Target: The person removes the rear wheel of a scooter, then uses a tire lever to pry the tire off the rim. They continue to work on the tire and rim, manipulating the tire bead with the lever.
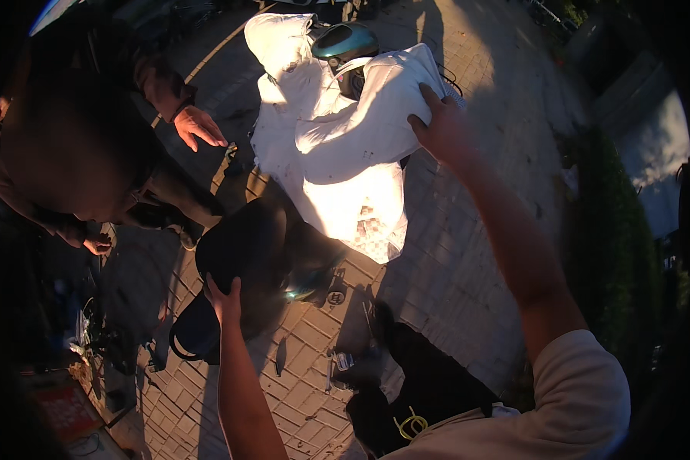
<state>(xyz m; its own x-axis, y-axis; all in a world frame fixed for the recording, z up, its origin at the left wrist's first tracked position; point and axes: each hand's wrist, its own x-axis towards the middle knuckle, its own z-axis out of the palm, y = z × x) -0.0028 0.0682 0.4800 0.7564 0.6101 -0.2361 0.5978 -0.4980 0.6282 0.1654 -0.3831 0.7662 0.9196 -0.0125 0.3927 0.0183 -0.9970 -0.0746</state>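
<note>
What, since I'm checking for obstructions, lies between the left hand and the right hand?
In the head view, a dark, rounded, seat-like object and a white, creased cover lie between the left hand and the right hand.

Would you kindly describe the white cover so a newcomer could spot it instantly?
On the brick paving, find the dark seat beneath the left hand. Beyond it spreads the white cover, the right hand at its right edge. Its bright whiteness sets it apart from the seat.

Right hand [441,129] lies against a bulky white cover [341,146]. Left hand [225,300] lies spread on a dark seat [241,239]. Co-worker's hand [198,126] hangs near the cover.
</note>
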